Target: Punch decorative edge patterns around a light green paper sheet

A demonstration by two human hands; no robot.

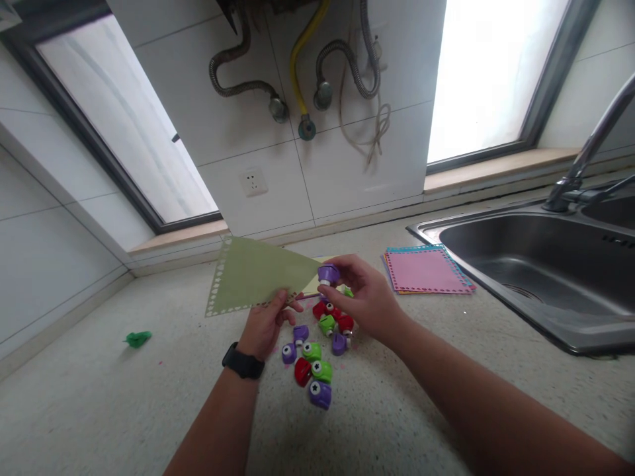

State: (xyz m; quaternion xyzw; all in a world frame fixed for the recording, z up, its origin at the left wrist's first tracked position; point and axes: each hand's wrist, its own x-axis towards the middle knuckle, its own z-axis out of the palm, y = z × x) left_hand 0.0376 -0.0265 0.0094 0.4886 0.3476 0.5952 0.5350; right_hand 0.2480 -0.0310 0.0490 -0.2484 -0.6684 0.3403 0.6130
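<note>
Punching green paper edge over countertop.
Left hand (265, 324) pinches green paper sheet (258, 274); right hand (364, 297) grips purple craft punch (328, 273) at its corner, loose punches (317, 350) below.

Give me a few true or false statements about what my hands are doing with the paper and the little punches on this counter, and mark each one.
1. The left hand holds a green paper sheet. True.
2. The right hand holds a red punch. False: it holds a purple punch at the sheet's edge.
3. A pile of punches lies on the counter below the hands. True.
4. The stack of coloured sheets sits inside the sink. False: it lies on the counter, left of the sink.
5. The black watch is on the right wrist. False: it is on the left wrist.
</note>
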